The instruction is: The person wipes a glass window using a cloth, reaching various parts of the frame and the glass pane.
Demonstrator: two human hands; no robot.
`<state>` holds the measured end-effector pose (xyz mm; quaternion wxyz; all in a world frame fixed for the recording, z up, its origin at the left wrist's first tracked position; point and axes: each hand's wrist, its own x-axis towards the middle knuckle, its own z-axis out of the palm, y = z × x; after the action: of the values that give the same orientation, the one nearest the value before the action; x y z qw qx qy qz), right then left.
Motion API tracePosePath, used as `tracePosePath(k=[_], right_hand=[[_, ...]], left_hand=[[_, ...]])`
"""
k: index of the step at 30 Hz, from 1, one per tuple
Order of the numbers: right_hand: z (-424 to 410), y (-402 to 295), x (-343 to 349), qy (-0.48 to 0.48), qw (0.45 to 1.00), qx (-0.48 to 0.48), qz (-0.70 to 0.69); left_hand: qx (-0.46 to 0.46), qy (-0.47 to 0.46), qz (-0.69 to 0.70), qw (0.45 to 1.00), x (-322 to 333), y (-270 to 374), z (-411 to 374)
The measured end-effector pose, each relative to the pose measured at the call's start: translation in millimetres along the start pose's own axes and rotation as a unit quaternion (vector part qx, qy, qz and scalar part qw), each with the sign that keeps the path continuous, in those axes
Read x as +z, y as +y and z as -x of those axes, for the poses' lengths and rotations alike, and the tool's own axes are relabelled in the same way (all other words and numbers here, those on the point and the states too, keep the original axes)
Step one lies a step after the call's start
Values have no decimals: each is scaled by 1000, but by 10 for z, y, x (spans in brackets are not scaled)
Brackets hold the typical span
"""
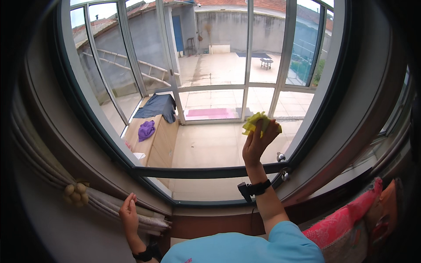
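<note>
My right hand reaches up and forward with a crumpled yellow cloth bunched under its fingers. The cloth appears to lie against the glass pane of a door with a dark frame; the exact contact is hard to tell. Below and right of this hand, a round metal doorknob sits on the frame. My left hand is low on the left, fingers curled together with nothing visible in them. It is in front of a gathered curtain. Both wrists wear black straps.
Through the glass, a wooden cabinet bears a purple cloth and a dark blue-grey cloth. Beyond stand framed windows, a leaning ladder and a small round table in a yard. A red patterned cloth lies at my right.
</note>
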<state>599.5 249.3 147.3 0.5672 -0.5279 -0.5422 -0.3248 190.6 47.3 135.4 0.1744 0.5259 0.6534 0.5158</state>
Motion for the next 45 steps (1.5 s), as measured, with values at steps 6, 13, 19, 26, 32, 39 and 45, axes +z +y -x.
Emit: tracePosePath(k=[6,13,19,26,32,39,45], right_hand=[[692,-643,306,-162,962,-218,15],[-406,-359,125,-44,996,-83,-12],[-993,-475,164,119,993,-17,-14],[38,-1730,754,-82,981,-175,6],[1133,-2084,900,-204,913,-349,53],[1261,-1745,579,-258,922,-282,70],[447,-1067,201,-125,986,-101,49]], left_hand=[[18,-6,-3,1000,9,51,-79],[4,32,-6,999,-417,-434,-4],[-8,42,-7,999,-749,-686,-15],[-1,23,-19,1000,-1050,-828,-196],[6,15,14,1000,-1348,-1088,-297],[-35,-13,12,999,-1609,-1341,-373],[16,-53,31,998,-1334,-1385,-531]])
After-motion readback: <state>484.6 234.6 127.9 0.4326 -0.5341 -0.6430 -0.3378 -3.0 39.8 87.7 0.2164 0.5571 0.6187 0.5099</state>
